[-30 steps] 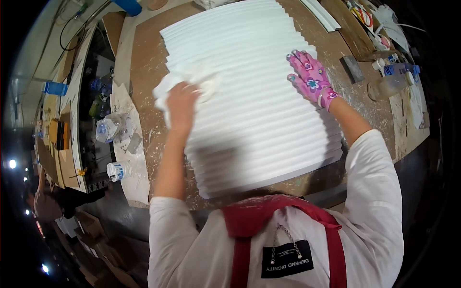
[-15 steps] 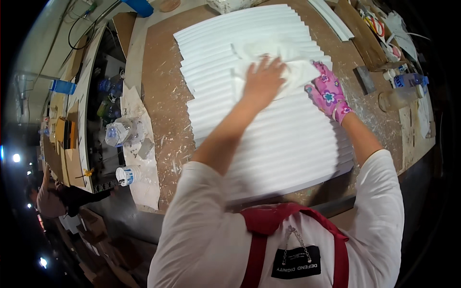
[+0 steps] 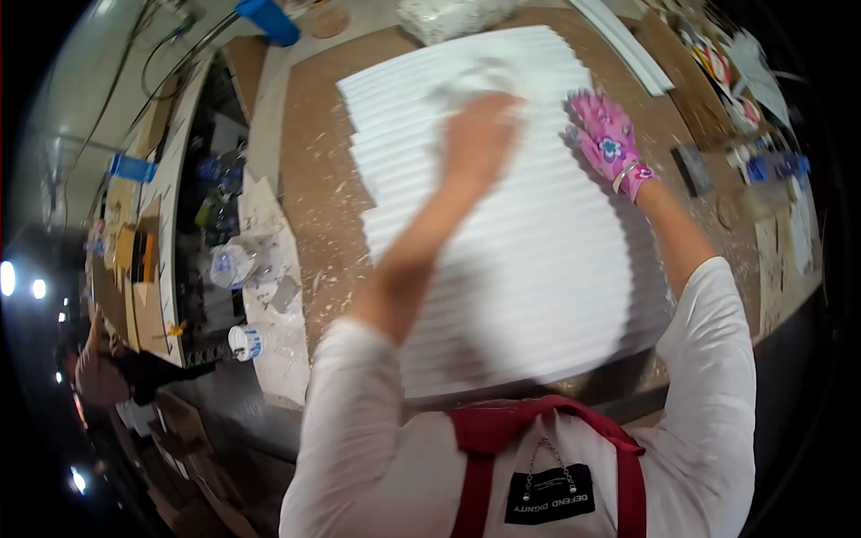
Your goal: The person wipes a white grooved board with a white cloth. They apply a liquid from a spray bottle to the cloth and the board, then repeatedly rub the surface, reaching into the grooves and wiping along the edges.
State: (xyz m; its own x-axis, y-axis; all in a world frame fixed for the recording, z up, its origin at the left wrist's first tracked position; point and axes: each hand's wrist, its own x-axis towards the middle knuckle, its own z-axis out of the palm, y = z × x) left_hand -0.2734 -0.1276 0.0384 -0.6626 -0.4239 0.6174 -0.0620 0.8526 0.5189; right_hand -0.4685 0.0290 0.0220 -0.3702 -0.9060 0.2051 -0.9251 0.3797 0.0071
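Side by side on the worktable lie many long white ridged strips (image 3: 511, 296), forming one broad panel with a stepped left edge. My left hand (image 3: 484, 134), bare, is over the upper middle of this panel at a white cloth (image 3: 480, 82). Motion smears its fingers and the cloth, so its grip cannot be made out. My right hand (image 3: 607, 134) wears a pink flowered glove. It rests open at the panel's upper right edge, fingers stretched out, with nothing visible in it.
Flecked brown board (image 3: 327, 179) surrounds the panel. At right are a dark block (image 3: 692, 170), a clear jar (image 3: 744, 208) and a cardboard box (image 3: 686, 99) of odds and ends. A plastic-wrapped bundle (image 3: 448, 18) is behind; a white cup (image 3: 247, 342) stands left. Another person (image 3: 103, 372) is far left.
My left hand has moved slightly left with the white cloth, which looks more bunched. My right hand has shifted a little up and left and no longer touches the cloth. The view has shifted slightly.
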